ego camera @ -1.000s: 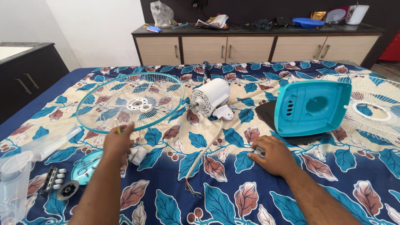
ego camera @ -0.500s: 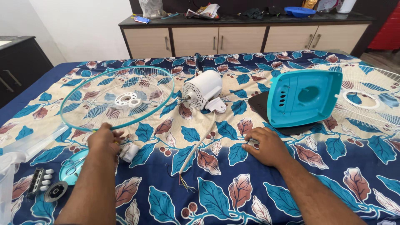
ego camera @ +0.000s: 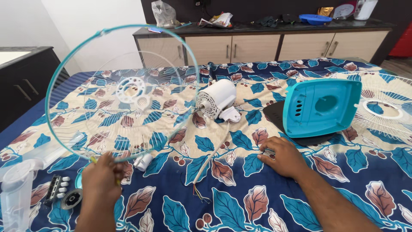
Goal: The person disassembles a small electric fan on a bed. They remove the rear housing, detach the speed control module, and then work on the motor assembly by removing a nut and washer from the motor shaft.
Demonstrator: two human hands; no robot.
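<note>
Head view: the left hand (ego camera: 101,178) has its fingers clamped on the lower rim of a round fan guard (ego camera: 122,92), holding it tilted up off the bed (ego camera: 240,206); the fingertips are hidden behind the rim. The right hand (ego camera: 285,157) lies palm down on the bedcover, fingers loosely together, their tips just beside the teal housing (ego camera: 322,107). Whether it pins anything is hard to tell. A white motor (ego camera: 216,99) lies between them, its cable (ego camera: 210,159) trailing toward the viewer. A second guard (ego camera: 384,107) is cut off at right. Small parts (ego camera: 58,189) and a clear piece (ego camera: 17,193) sit at lower left, partly cropped.
</note>
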